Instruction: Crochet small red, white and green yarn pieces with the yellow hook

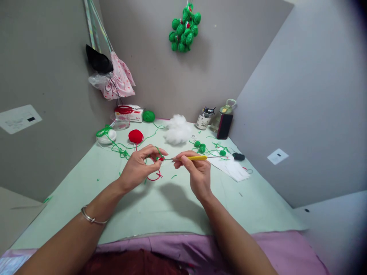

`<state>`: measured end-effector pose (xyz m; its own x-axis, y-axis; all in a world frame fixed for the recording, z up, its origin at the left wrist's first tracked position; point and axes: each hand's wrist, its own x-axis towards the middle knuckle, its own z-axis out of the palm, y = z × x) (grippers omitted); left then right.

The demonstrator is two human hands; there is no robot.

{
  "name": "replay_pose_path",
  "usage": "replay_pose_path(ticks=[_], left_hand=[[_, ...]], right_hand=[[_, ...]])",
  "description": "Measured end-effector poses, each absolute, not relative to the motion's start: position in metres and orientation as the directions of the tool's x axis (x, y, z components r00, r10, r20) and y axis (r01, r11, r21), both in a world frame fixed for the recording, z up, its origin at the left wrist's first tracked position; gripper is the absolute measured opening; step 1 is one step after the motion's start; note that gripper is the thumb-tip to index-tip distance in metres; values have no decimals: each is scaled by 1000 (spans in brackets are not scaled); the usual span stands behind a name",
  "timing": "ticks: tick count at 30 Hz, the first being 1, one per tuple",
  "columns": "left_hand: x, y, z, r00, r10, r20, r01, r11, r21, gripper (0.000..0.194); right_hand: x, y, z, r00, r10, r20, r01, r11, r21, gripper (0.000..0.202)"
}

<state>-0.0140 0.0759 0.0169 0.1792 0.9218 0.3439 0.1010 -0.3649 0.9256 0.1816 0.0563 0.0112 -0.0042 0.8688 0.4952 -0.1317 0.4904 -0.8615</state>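
A small red and green crocheted piece (pixel 161 158) is pinched between the thumb and fingers of my left hand (pixel 140 166). Red and green yarn trails from it around those fingers. My right hand (pixel 197 173) grips a yellow-handled crochet hook (pixel 197 157) like a pen. The hook's thin metal end points left and reaches the crocheted piece; whether its tip is inside a stitch is too small to tell. Both hands are above the pale green table (pixel 137 217). Behind my left hand lies a red yarn ball (pixel 135 136).
White stuffing (pixel 178 130) sits at the back. A white yarn ball (pixel 106 136), green yarn ball (pixel 148 116) and clear cup (pixel 122 122) stand left. Rightward are small green balls (pixel 202 148), white tissue (pixel 232 168), a pen holder (pixel 204 119) and a phone (pixel 224 126). Green crocheted pieces (pixel 185 30) hang above.
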Motion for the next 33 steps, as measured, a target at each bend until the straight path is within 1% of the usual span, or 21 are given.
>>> replay_pose_path(ticks=[2, 5, 10, 17, 23, 29, 31, 33], left_hand=[[-14, 77, 13, 212, 929, 304, 64, -324, 944, 19], [-13, 78, 8, 244, 935, 258, 7, -267, 964, 24], [-10, 77, 7, 270, 935, 231, -45, -227, 973, 26], [-11, 76, 7, 282, 932, 227, -41, -225, 973, 29], [-11, 75, 8, 276, 932, 235, -13, -240, 971, 26], [-8, 75, 12, 213, 938, 272, 20, -282, 959, 21], [-9, 75, 11, 216, 941, 260, 2, -267, 964, 18], [-10, 76, 9, 237, 942, 235, -29, -235, 972, 19]], right_hand=[[181, 57, 12, -8, 876, 483, -145, 476, -867, 14], [181, 57, 14, -10, 867, 498, -130, 493, -860, 14], [183, 56, 15, 4, 859, 511, -122, 508, -853, 12], [183, 57, 15, 1, 869, 494, -133, 490, -861, 15], [183, 59, 13, 25, 894, 448, -201, 444, -873, 16], [185, 66, 8, -2, 921, 389, -271, 374, -887, 17], [185, 66, 8, -3, 921, 391, -263, 376, -889, 17], [185, 64, 10, 3, 913, 408, -223, 398, -890, 17]])
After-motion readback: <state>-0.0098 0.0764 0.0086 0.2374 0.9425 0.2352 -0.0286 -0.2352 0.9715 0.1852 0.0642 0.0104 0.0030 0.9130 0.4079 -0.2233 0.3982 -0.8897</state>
